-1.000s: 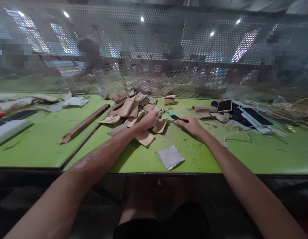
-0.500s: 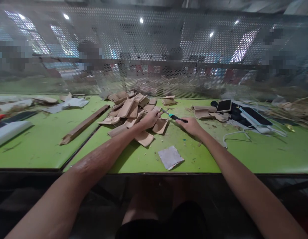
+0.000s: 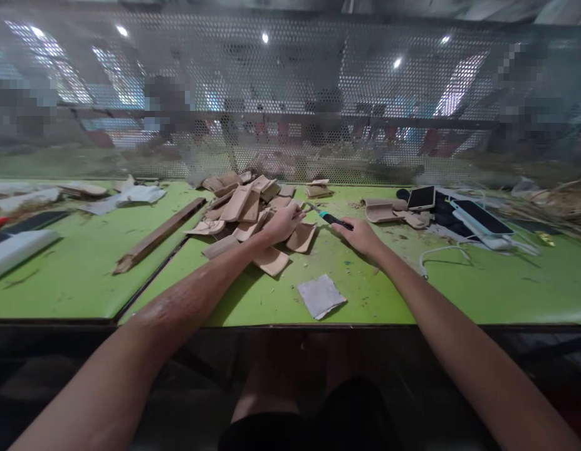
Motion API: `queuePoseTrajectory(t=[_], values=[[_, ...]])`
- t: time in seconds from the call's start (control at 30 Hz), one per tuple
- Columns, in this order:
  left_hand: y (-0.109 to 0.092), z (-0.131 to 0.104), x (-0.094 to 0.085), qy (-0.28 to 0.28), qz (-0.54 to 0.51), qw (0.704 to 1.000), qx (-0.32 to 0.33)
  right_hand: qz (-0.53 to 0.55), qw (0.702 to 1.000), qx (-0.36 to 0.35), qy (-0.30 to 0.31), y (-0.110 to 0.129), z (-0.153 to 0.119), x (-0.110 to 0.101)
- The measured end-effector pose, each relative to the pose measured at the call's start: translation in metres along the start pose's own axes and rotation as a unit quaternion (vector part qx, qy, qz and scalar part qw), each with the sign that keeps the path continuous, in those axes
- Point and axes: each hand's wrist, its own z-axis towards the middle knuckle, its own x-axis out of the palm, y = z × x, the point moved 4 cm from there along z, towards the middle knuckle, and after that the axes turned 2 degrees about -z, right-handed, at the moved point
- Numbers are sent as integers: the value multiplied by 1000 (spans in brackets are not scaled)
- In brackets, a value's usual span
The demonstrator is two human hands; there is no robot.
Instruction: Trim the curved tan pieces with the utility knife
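My left hand is closed at the right side of a heap of curved tan pieces that look like bamboo or wood. A small tan piece shows at its fingertips, mostly hidden by the fingers. My right hand is wrapped round the handle of a slim black-and-teal-handled tool with a thin metal end. That end points up and left toward my left fingertips, a small gap apart from them. Beneath my left hand lies another curved piece. Nearer the table edge is a grey square of sandpaper or cloth.
A long wooden strip lies to the left. Right of my hands are a curved tan piece, two phones and a white cable. A perforated metal screen stands behind the green table.
The tool's metal end has shifted slightly up and away from my left fingertips. My hands otherwise stay nearly in place, and the view has moved slightly.
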Motion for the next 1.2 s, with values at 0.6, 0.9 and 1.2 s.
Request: queuePoseTrajectory(t=[0.6, 0.9, 1.2], values=[[-3, 0, -3, -16, -1, 999, 29, 10, 1000, 11, -1, 2, -1, -1], [0, 1, 1, -7, -1, 1000, 26, 17, 1000, -4, -3, -3, 0, 0], [1, 0, 2, -11, -4, 999, 30, 27, 999, 11, 27, -2, -2, 0]])
